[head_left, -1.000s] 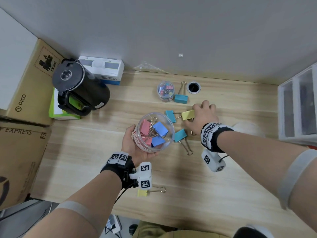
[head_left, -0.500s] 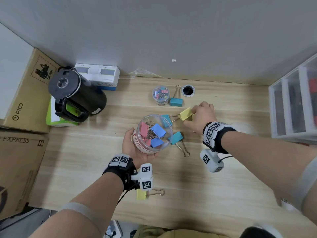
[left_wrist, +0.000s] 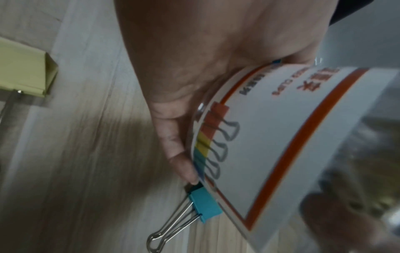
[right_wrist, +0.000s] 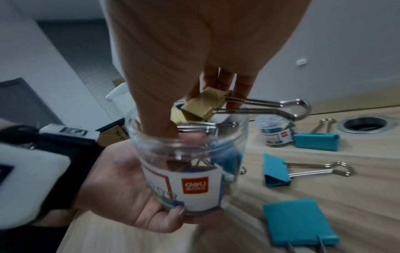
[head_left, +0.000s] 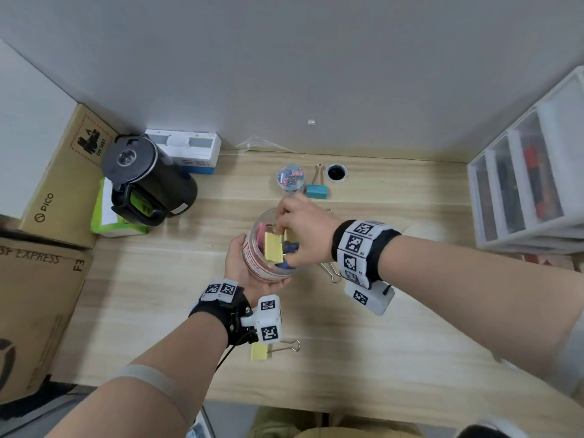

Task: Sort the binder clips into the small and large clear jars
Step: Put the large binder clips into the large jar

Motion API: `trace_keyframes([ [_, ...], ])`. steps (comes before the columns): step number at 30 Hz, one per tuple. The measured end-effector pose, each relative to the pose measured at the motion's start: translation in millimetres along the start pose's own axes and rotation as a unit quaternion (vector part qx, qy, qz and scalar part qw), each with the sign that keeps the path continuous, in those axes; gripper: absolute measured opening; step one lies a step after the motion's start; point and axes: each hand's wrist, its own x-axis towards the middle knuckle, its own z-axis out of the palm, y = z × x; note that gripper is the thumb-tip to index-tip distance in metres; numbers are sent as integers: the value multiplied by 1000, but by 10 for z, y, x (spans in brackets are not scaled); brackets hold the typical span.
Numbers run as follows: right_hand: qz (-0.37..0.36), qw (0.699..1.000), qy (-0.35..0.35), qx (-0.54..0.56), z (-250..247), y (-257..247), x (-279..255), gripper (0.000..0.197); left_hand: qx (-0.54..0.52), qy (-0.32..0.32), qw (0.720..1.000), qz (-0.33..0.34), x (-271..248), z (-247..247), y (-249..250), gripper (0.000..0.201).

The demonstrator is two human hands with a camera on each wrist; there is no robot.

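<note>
My left hand (head_left: pixel 239 263) (right_wrist: pixel 129 196) grips the large clear jar (head_left: pixel 264 270) (right_wrist: pixel 194 186) (left_wrist: pixel 281 137), lifted and tilted off the desk. Pink and blue large clips lie inside it. My right hand (head_left: pixel 284 226) (right_wrist: pixel 216 89) is over the jar's mouth and pinches a yellow binder clip (head_left: pixel 273 248) (right_wrist: pixel 203 106) by its body, half inside the rim with its wire handles sticking out. The small clear jar (head_left: pixel 290 178) (right_wrist: pixel 275 131), full of small clips, stands at the back. A teal clip (head_left: pixel 317 191) (right_wrist: pixel 316 142) lies beside it.
Two more teal clips (right_wrist: pixel 276 171) (right_wrist: pixel 298 224) lie on the wooden desk (head_left: pixel 410 343) under my right wrist. A yellow clip (head_left: pixel 259 351) (left_wrist: pixel 23 71) lies near the front edge. A black kettle (head_left: pixel 148 181) and boxes stand left, a drawer unit (head_left: pixel 521 191) right, a cable hole (head_left: pixel 336 172) at the back.
My right hand lifted the yellow clip off the desk and carried it left to the mouth of the large jar. The left hand kept hold of the jar.
</note>
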Motion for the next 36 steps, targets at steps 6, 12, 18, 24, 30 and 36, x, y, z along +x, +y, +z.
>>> trace_keyframes([
  [6, -61, 994, -86, -27, 117, -194, -38, 16, 22, 3, 1000, -8, -71, -77, -135, 68],
  [12, 42, 995, -86, -15, 68, -233, -131, 36, 11, -12, 1000, -18, -159, -141, -198, 66],
  [18, 144, 985, 91, -28, 34, -271, -188, 41, -4, -7, 1000, -12, -196, -115, -181, 76],
  [24, 204, 965, 162, 28, 78, -271, -169, 34, -28, -19, 999, -17, -174, -79, -248, 84],
  [30, 163, 976, 109, -100, 117, -229, -213, 29, -52, -23, 998, -14, -160, -108, -260, 81],
  [36, 210, 966, 149, 2, 98, 23, -228, 13, -48, -14, 999, -1, -140, -237, -218, 81],
])
